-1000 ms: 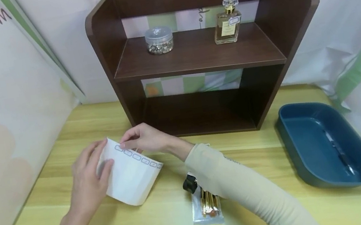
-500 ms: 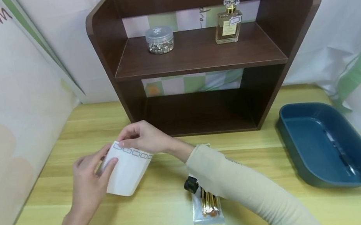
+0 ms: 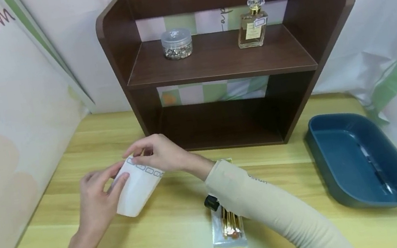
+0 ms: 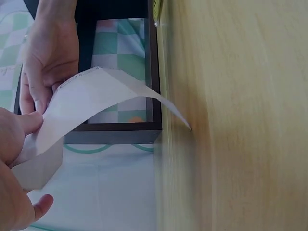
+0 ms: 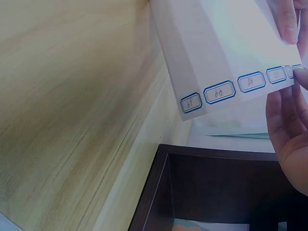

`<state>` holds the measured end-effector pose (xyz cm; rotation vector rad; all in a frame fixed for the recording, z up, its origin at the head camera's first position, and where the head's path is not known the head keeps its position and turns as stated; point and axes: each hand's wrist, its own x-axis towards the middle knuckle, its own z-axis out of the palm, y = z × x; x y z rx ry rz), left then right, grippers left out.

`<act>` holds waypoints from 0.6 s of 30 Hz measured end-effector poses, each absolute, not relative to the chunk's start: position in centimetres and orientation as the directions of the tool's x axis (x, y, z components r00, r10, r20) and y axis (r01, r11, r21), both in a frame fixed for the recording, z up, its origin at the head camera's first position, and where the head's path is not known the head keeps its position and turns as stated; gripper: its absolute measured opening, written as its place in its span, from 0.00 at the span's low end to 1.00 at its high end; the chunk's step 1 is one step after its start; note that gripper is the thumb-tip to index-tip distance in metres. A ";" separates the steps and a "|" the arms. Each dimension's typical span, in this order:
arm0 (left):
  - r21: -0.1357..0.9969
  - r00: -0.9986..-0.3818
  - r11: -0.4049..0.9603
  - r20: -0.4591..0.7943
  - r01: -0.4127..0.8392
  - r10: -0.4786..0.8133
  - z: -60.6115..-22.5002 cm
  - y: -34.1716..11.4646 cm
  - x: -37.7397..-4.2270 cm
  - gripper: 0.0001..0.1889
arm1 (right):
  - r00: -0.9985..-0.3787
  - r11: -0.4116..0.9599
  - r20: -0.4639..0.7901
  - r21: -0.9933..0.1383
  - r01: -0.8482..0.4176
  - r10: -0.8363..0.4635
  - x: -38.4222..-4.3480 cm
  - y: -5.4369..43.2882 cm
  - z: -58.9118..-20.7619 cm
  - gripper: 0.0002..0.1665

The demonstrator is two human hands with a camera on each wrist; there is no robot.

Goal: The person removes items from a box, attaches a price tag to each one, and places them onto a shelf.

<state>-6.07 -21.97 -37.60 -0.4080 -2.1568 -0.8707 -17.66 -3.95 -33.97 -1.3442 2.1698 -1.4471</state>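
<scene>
A white sheet of sticker labels (image 3: 135,190) is held up over the left part of the table. My left hand (image 3: 95,199) grips its left side between thumb and fingers. At the upper corner my right hand (image 3: 162,152) pinches the sheet's edge, thumb over the end label and fingers behind. In the right wrist view a row of blue-bordered labels (image 5: 219,91) with handwritten marks runs along that edge. Seen from the left wrist, the sheet (image 4: 91,98) bends into an arch. Whether the end label is lifting from its backing is hidden by the thumb.
Behind the hands stands a dark brown two-tier shelf (image 3: 222,77). Its upper level bears a clear lidded jar (image 3: 177,46) and a perfume bottle (image 3: 252,31) with a label on it. A bag of brushes (image 3: 231,231) lies under the right forearm. To the right sits a blue bin (image 3: 364,158).
Both hands have stayed nearly in place. The sheet's lower part and right end have curled back, so less of its face shows. The right fingertips have shifted slightly left at the corner.
</scene>
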 end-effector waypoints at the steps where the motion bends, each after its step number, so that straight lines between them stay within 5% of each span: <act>1: 0.456 -0.660 0.715 0.751 0.530 0.011 -37.6 -22.0 -6.1 0.22 | -0.564 0.101 0.297 -0.817 -0.568 -0.770 -17.7 -3.9 -34.0 0.13; 18: 0.431 -0.630 0.709 0.777 0.558 0.024 -37.9 -22.1 -6.2 0.21 | -0.536 0.026 0.318 -0.843 -0.537 -0.782 -18.0 -3.7 -34.1 0.08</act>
